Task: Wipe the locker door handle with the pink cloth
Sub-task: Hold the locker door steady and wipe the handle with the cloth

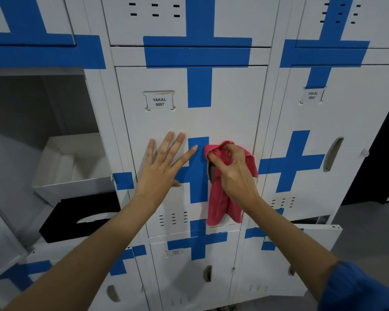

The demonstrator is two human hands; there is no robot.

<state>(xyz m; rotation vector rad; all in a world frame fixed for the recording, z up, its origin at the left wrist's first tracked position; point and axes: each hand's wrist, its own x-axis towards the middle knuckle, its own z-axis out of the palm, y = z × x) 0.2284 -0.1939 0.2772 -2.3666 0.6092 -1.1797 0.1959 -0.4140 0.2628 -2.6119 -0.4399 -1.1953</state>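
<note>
The white locker door, labelled YAKAL 0007 and crossed with blue tape, fills the middle of the view. Its recessed handle shows only as a dark sliver on the door's right side, mostly covered. My right hand is shut on the pink cloth and presses it against the handle, with the cloth's loose end hanging down below. My left hand lies flat on the door to the left of the handle, fingers spread.
The locker to the left stands open, with a white box and a black box inside. At the right is locker 0003 with its own handle. A lower door at the right hangs ajar. More lockers sit below.
</note>
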